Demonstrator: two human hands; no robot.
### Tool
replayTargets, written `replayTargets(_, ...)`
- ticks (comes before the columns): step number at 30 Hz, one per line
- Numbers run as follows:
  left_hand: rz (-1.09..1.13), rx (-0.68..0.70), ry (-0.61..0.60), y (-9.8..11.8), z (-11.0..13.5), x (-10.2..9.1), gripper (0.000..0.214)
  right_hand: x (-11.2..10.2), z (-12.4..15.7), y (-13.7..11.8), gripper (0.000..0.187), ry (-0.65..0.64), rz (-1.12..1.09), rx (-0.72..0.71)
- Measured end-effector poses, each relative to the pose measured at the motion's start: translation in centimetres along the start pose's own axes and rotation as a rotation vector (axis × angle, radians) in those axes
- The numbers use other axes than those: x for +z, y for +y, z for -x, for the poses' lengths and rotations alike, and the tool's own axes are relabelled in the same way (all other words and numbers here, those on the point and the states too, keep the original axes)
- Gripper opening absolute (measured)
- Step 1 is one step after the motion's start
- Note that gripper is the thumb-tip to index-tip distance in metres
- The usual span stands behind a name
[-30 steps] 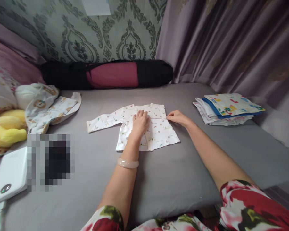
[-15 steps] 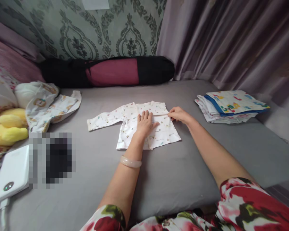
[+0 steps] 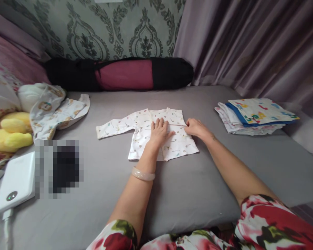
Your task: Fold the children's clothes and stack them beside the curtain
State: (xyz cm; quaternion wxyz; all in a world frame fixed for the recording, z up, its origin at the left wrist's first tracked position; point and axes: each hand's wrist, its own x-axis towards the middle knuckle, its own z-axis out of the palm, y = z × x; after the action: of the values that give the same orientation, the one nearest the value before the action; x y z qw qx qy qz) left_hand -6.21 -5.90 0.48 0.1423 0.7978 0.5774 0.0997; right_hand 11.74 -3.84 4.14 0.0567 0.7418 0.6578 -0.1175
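Note:
A small white baby shirt (image 3: 143, 139) with a tiny coloured print lies flat on the grey sheet. Its left sleeve stretches out to the left, while the right one appears folded inward over the front. My left hand (image 3: 159, 133) rests palm down on the shirt's middle, fingers spread. At the shirt's right edge, my right hand (image 3: 196, 127) has its fingers closed on the cloth by the folded sleeve. The fingertips are partly hidden.
Folded clothes (image 3: 257, 116) are stacked at the right. A printed white garment (image 3: 65, 114), a yellow plush toy (image 3: 13, 132) and a white power bank (image 3: 17, 182) with a cable lie leftward. A black and maroon long bag (image 3: 125, 74) lines the wall; a pixelated patch covers something dark.
The view has shifted slightly, moving everything a little to the right. My right hand stays at the shirt's right edge, its fingers more curled in. My left hand stays flat on the shirt.

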Motion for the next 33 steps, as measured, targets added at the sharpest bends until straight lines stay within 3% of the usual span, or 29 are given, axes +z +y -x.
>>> replayTargets(1,0.002,0.003,0.013,0.0,0.0,0.0,0.062,-0.2,-0.4,-0.1,0.029,-0.002,-0.001,-0.007)
replayTargets(3,0.007,-0.015,0.061,0.1,-0.2,-0.1,0.053,-0.1,-0.9,-0.8,0.037,0.114,-0.008,-0.075)
replayTargets(5,0.008,-0.066,0.136,0.2,-0.4,0.0,0.046,0.8,-1.2,-2.2,0.047,0.286,-0.021,-0.223)
replayTargets(7,0.004,-0.124,0.197,0.1,-0.5,0.1,0.045,2.1,-1.5,-3.6,0.052,0.348,-0.011,-0.369)
replayTargets(9,-0.003,-0.165,0.185,0.0,-0.5,0.2,0.047,3.3,-2.1,-4.6,0.056,0.320,0.004,-0.396)
replayTargets(15,-0.033,-0.177,0.042,-0.5,-0.1,0.3,0.060,4.8,-3.6,-4.8,0.065,0.248,0.008,-0.275)
replayTargets(24,0.018,-0.183,0.067,-0.7,-0.1,-0.2,0.062,4.0,-3.8,-4.9,0.065,0.173,-0.002,-0.262)
replayTargets(29,0.062,-0.232,0.074,-0.9,-0.2,-0.4,0.056,2.9,-4.4,-6.9,0.062,0.208,-0.042,-0.252)
replayTargets(33,0.063,-0.230,0.068,-1.0,-0.3,-0.5,0.052,3.3,-5.0,-8.3,0.063,0.206,-0.076,-0.265)
